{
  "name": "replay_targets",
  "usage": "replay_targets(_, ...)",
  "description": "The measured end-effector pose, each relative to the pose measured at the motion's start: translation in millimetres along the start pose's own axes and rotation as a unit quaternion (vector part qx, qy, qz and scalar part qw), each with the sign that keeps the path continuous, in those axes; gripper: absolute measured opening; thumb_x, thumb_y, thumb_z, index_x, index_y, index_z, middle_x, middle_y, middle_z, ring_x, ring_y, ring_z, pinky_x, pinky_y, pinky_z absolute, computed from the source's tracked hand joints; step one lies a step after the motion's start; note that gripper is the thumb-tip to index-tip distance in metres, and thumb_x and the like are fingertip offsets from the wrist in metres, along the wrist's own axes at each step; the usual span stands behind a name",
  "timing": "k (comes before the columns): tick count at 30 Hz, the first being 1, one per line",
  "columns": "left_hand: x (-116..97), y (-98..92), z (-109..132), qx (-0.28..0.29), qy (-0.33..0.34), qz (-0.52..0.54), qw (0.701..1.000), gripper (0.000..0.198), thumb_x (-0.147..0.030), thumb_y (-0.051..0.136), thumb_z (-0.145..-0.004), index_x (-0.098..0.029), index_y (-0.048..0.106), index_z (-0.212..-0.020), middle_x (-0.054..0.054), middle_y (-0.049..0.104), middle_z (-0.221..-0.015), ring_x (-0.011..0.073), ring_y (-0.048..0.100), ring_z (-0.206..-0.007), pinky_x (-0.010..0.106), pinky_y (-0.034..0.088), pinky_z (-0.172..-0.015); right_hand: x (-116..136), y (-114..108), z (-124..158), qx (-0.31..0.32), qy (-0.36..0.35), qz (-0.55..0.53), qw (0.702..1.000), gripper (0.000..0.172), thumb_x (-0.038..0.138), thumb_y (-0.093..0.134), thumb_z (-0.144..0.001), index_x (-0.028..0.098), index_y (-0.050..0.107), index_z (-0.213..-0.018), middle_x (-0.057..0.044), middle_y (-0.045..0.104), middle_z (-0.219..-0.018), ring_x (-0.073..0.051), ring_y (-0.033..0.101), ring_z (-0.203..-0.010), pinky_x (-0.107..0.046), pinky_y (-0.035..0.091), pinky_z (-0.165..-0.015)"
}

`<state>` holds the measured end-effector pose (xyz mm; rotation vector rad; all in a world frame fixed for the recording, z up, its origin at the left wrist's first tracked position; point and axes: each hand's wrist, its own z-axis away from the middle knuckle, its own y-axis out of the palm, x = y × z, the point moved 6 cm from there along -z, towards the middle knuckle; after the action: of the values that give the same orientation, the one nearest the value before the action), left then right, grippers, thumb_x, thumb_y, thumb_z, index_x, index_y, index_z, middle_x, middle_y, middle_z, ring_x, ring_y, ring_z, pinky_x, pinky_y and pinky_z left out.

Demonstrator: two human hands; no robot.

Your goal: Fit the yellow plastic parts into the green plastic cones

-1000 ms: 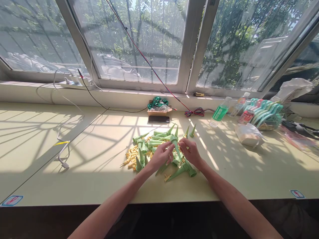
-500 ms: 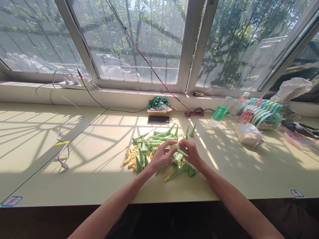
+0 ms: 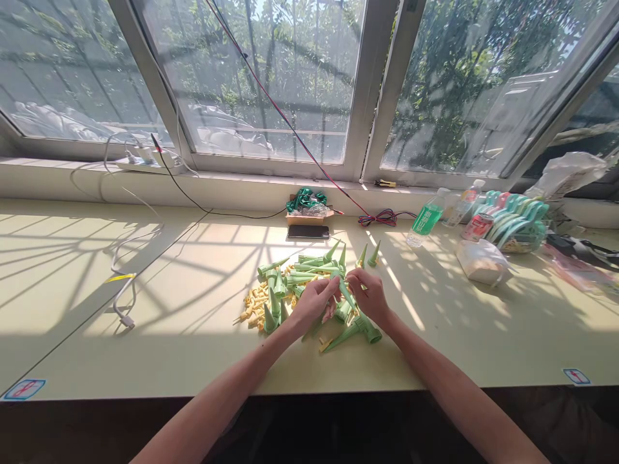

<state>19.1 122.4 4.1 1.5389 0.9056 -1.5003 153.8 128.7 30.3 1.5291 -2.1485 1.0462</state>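
Observation:
My left hand [image 3: 315,304] is closed on a green plastic cone spike [image 3: 346,294], whose tip points down and to the right. My right hand [image 3: 369,294] is just beside it, thumb and fingers pinched together; whatever they hold is hidden. Under and around both hands lies a pile of similar green spikes [image 3: 298,279], some lying flat and some standing. Small yellow plastic fittings [image 3: 254,306] are heaped at the left of the pile. Two green spikes with yellow parts at their bases, one of them a standing spike [image 3: 374,254], are behind my right hand.
Behind the pile are a black phone [image 3: 308,232] and a small cardboard box [image 3: 309,220] with green ribbon. A green-labelled bottle [image 3: 427,219], a can [image 3: 478,227], a white packet [image 3: 482,262] and pastel hangers [image 3: 520,222] stand at right. A white cable [image 3: 116,258] crosses the left side.
The green spike in my left hand has swung so its tip points more steeply down. My left fingers have curled underneath, and my hands have drawn slightly apart.

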Motion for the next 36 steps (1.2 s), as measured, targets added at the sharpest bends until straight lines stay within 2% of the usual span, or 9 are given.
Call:
replay_targets(6, -7.2, -3.4, 2.2, -0.029, 0.033, -0.010, 0.999, 0.044, -0.061, 0.054, -0.089, -0.017, 0.055, -0.084, -0.003, 0.054, -0.050, 0.0083, 0.044, -0.036, 0.021, 0.032, -0.038, -0.9, 2.5, 0.1, 0.022, -0.001, 0.001, 1.000, 0.031, 0.035, 0.044, -0.100, 0.019, 0.056, -0.076, 0.003, 0.050, -0.057, -0.010, 0.045, -0.051, -0.023, 0.037, -0.052)
replay_targets(10, -9.2, -5.4, 3.7, -0.059, 0.056, -0.039, 0.996, 0.038, -0.055, 0.061, -0.088, -0.018, 0.054, -0.093, -0.007, 0.046, -0.047, 0.0087, 0.042, -0.037, 0.020, 0.032, -0.039, -2.8, 3.5, 0.5, 0.028, 0.001, 0.017, 0.999, 0.038, 0.036, 0.040, -0.101, 0.020, 0.048, -0.067, 0.004, 0.046, -0.054, -0.010, 0.040, -0.048, -0.024, 0.032, -0.050)
replay_targets(13, -8.8, -4.8, 4.1, -0.066, 0.071, -0.058, 0.994, 0.041, -0.048, 0.070, -0.082, -0.018, 0.055, -0.105, -0.009, 0.043, -0.051, 0.0080, 0.041, -0.040, 0.020, 0.032, -0.039, -4.4, 2.7, 0.6, 0.019, 0.003, 0.026, 0.999, 0.042, 0.036, 0.039, -0.102, 0.021, 0.041, -0.063, 0.005, 0.042, -0.052, -0.009, 0.036, -0.046, -0.024, 0.029, -0.049)
replay_targets(16, -9.4, -3.9, 4.4, -0.069, 0.087, -0.066, 0.992, 0.045, -0.043, 0.074, -0.079, -0.017, 0.056, -0.112, -0.008, 0.044, -0.057, 0.0073, 0.042, -0.043, 0.020, 0.034, -0.040, -5.5, 3.2, 0.5, 0.019, 0.007, 0.024, 1.000, 0.041, 0.035, 0.038, -0.102, 0.021, 0.041, -0.064, 0.005, 0.042, -0.053, -0.009, 0.036, -0.047, -0.024, 0.028, -0.049)
replay_targets(23, -16.8, -0.4, 5.8, -0.070, 0.107, -0.036, 0.991, 0.030, -0.041, 0.069, -0.084, -0.017, 0.059, -0.098, -0.003, 0.050, -0.065, 0.0068, 0.045, -0.048, 0.018, 0.034, -0.040, -4.9, 5.3, -0.1, 0.031, 0.013, -0.005, 0.999, 0.037, 0.034, 0.039, -0.102, 0.020, 0.044, -0.068, 0.005, 0.045, -0.054, -0.009, 0.038, -0.047, -0.023, 0.029, -0.048)
replay_targets(29, -23.5, -6.1, 7.4, -0.117, 0.121, -0.017, 0.986, 0.035, -0.043, 0.073, -0.081, -0.019, 0.057, -0.102, 0.001, 0.061, -0.085, 0.0039, 0.046, -0.046, 0.017, 0.036, -0.038, 0.5, 6.0, -1.4, 0.029, -0.006, -0.003, 1.000, 0.027, 0.029, 0.045, -0.100, 0.019, 0.053, -0.077, 0.004, 0.049, -0.058, -0.009, 0.043, -0.049, -0.022, 0.034, -0.050)
replay_targets(32, -22.4, -10.1, 7.3, -0.136, 0.113, -0.017, 0.984, 0.034, -0.047, 0.073, -0.080, -0.019, 0.056, -0.090, -0.004, 0.057, -0.068, 0.0045, 0.044, -0.041, 0.017, 0.033, -0.036, 1.7, 2.1, -1.7, -0.002, -0.008, 0.002, 1.000, 0.026, 0.029, 0.046, -0.100, 0.019, 0.055, -0.078, 0.005, 0.049, -0.058, -0.009, 0.044, -0.049, -0.022, 0.035, -0.050)
replay_targets(34, -19.5, -10.5, 6.3, -0.126, 0.100, -0.017, 0.987, 0.038, -0.053, 0.064, -0.086, -0.017, 0.057, -0.078, -0.005, 0.050, -0.053, 0.0059, 0.043, -0.038, 0.017, 0.032, -0.036, 0.9, -0.5, -1.5, -0.020, 0.000, 0.001, 1.000, 0.026, 0.029, 0.045, -0.101, 0.019, 0.056, -0.080, 0.005, 0.049, -0.057, -0.009, 0.044, -0.049, -0.022, 0.036, -0.051)
replay_targets(36, -15.7, -10.0, 4.9, -0.107, 0.086, -0.004, 0.991, 0.050, -0.058, 0.052, -0.091, -0.015, 0.059, -0.068, -0.001, 0.053, -0.053, 0.0070, 0.045, -0.039, 0.019, 0.033, -0.037, -0.2, -1.3, -1.2, -0.024, 0.007, -0.004, 1.000, 0.026, 0.029, 0.045, -0.101, 0.019, 0.057, -0.081, 0.005, 0.048, -0.056, -0.009, 0.045, -0.049, -0.022, 0.037, -0.051)
